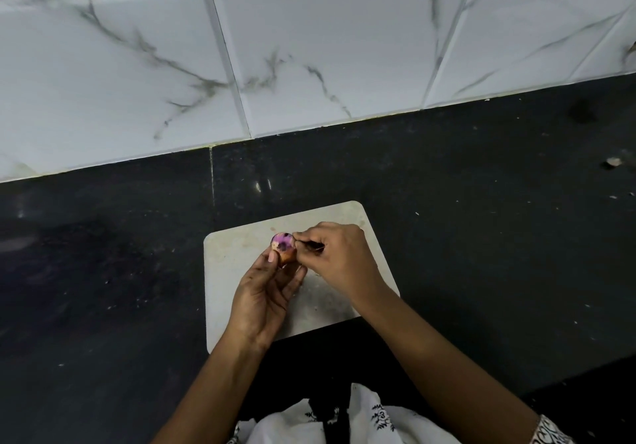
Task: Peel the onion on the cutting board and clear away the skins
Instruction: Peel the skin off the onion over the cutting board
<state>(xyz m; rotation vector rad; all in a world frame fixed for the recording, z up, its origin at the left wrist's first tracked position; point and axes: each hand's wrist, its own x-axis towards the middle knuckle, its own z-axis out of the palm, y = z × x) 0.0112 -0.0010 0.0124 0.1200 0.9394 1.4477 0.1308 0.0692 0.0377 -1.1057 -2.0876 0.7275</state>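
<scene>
A wall of white marble-veined tiles (309, 47) fills the upper half of the view, with four or five large tiles visible, none bearing any readable writing. Below it runs one dark stone counter (481, 202), flecked with small pale crumbs, and one larger scrap (613, 161) lies near its right edge. One pale, rounded-corner cutting board (234, 278) sits on the counter, stained and unbranded. Two bare hands work above it. The left hand (265, 295) is cupped, its fingers closed around one small purple onion (283, 245) held just above the board. The right hand (339, 257) is pinched narrow at the onion's top edge, fingertips gripping something thin and dark there; whether it is skin or a tool cannot be told. White, black-patterned clothing (344, 423) shows at the bottom.
</scene>
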